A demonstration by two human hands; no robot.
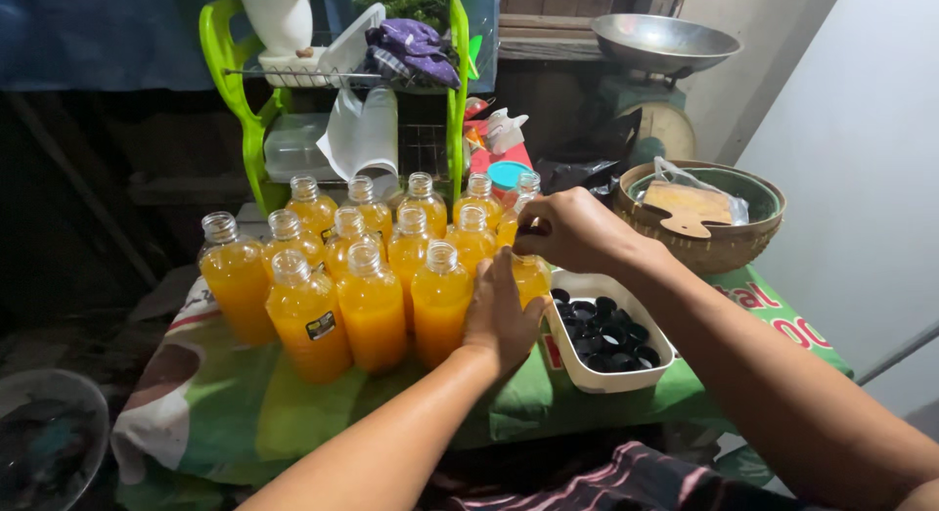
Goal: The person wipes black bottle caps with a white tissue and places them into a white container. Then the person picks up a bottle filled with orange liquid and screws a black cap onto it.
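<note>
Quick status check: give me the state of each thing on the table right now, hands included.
Orange juice bottles: filled, upright, uncapped.
Held bottle: upright, between both hands.
Left hand: steadying held bottle's side.
Right hand: closed over its top; cap hidden.
White tub: open, holding black caps.
Woven basket: upright, holding a bowl.

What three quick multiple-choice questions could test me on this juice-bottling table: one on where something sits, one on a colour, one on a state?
1. Where is the white tub of caps?
A. Right of the bottles
B. Behind the bottles
C. On the green rack

2. What colour are the caps in it?
A. White
B. Black
C. Orange

3. What state are the front-row bottles in?
A. Empty
B. Capped
C. Filled, uncapped

Answers:
1 A: the tub sits on the cloth right of the cluster, below the right hand.
2 B: they look black.
3 C: orange liquid fills them and the necks are bare; the left hand steadies one bottle.
</note>
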